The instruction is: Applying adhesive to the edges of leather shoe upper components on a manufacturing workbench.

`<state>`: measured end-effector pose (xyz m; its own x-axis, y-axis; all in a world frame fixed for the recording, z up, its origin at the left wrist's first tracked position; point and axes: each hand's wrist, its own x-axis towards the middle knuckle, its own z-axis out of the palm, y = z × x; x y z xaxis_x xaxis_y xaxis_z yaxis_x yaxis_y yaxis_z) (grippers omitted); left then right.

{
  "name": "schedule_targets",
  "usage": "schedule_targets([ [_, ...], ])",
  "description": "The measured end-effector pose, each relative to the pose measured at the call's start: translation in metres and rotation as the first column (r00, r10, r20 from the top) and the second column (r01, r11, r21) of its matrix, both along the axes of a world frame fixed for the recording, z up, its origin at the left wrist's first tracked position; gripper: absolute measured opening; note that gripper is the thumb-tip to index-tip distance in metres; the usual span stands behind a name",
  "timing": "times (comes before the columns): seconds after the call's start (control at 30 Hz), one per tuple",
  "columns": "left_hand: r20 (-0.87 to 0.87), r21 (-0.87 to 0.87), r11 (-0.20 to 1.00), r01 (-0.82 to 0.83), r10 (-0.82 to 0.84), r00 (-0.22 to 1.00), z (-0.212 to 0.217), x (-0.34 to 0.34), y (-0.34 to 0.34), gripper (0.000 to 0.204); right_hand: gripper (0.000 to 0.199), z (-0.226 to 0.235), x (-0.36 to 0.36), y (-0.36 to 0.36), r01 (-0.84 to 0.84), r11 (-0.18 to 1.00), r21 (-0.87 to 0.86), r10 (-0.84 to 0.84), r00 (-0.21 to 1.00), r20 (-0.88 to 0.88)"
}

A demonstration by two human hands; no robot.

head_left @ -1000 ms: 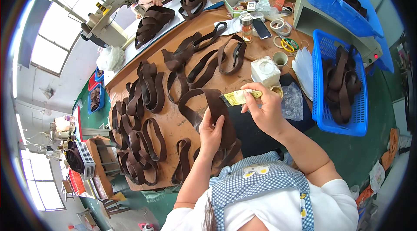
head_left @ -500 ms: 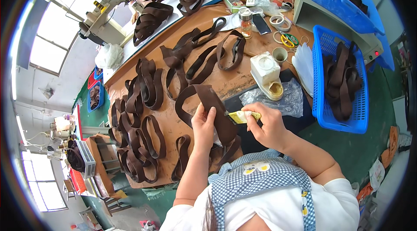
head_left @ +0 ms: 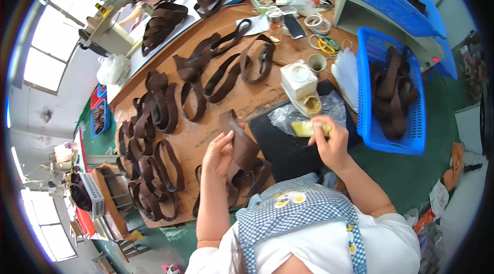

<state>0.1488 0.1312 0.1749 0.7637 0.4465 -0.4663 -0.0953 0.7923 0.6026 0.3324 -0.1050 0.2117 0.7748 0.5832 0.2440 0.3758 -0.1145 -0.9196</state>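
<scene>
At the near side of the brown-covered worktop (head_left: 198, 137): I hold a wide, dark brown, cloth-like band (head_left: 244, 149) raised, left of the flat black sheet (head_left: 285, 158).
Left hand (head_left: 218, 153): narrowed on the band's edge, thumb uppermost; some fingers are hidden behind it. I likely grip the side so that its broad face stays free.
Right hand (head_left: 332, 140): closed round a flat, yellow brush (head_left: 302, 129), too blurred for me to tell its bristles.
Brush: pointing left, over the crumpled clear plastic film (head_left: 282, 118), just nearer me than the round yellowish mouth of the white, block-shaped container (head_left: 298, 79).
Container: beside the black sheet, probably to keep it within the right hand's short reach; the film perhaps catches drips.
Dark brown loops (head_left: 163, 104): spread to the left and beyond, likely to leave working space before me.
Left forearm: rising nearly straight from the lower edge, wrist turned inward.
Right forearm: slanting in from the lower right, elbow bent and outward, hand well apart from the band.
</scene>
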Motion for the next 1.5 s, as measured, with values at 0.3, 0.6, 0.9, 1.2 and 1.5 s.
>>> schedule_targets([
  [0.3, -0.04, 0.062, 0.978, 0.197, -0.195, 0.98, 0.012, -0.007, -0.014, 0.056, 0.009, -0.126, 0.101, 0.012, 0.24, 0.941, -0.238, -0.19, 0.958, 0.213],
  [0.6, -0.104, -0.169, 0.983, 0.069, -0.087, 0.991, 0.025, -0.001, -0.017, 0.052, 0.009, -0.112, 0.107, 0.001, 0.275, 0.896, -0.35, -0.169, 0.937, 0.305],
  [0.9, -0.101, -0.039, 0.996, -0.079, 0.075, 0.992, 0.017, -0.001, -0.012, 0.032, 0.011, -0.081, 0.075, -0.002, 0.126, 0.979, -0.158, -0.161, 0.959, -0.232],
  [1.2, -0.027, 0.515, 0.839, -0.174, 0.218, 0.975, 0.025, 0.0, -0.026, 0.032, 0.014, 0.015, 0.026, 0.057, -0.041, 0.952, 0.304, 0.203, 0.825, -0.527],
  [1.5, 0.021, 0.506, 0.844, -0.177, 0.192, 0.981, 0.033, 0.0, -0.033, 0.031, 0.013, 0.041, -0.008, 0.095, -0.295, 0.915, 0.274, 0.367, 0.89, -0.269],
])
